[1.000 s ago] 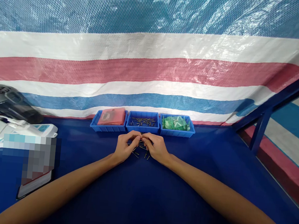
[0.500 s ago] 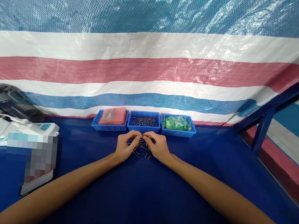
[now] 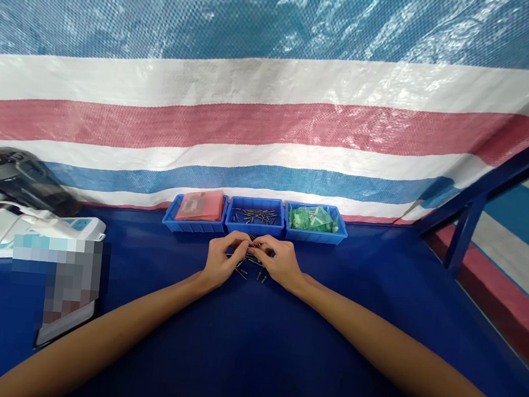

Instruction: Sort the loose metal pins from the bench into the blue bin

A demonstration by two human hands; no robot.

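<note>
My left hand and my right hand meet at the fingertips over a small scatter of thin metal pins on the blue table. Both hands are curled in a pinch on pins from that pile; exactly how many each holds is too small to see. Just behind them stand three blue trays: the left tray holds a red bag, the middle tray holds more loose pins, the right tray holds a green bag.
At the far left lie a black device, a white device with a cable and a blurred-out item on a dark book. A striped tarp hangs behind the trays. A blue metal frame rises at the right.
The hands have stayed at the pin pile, with only slight finger movement; the view has shifted a little.
</note>
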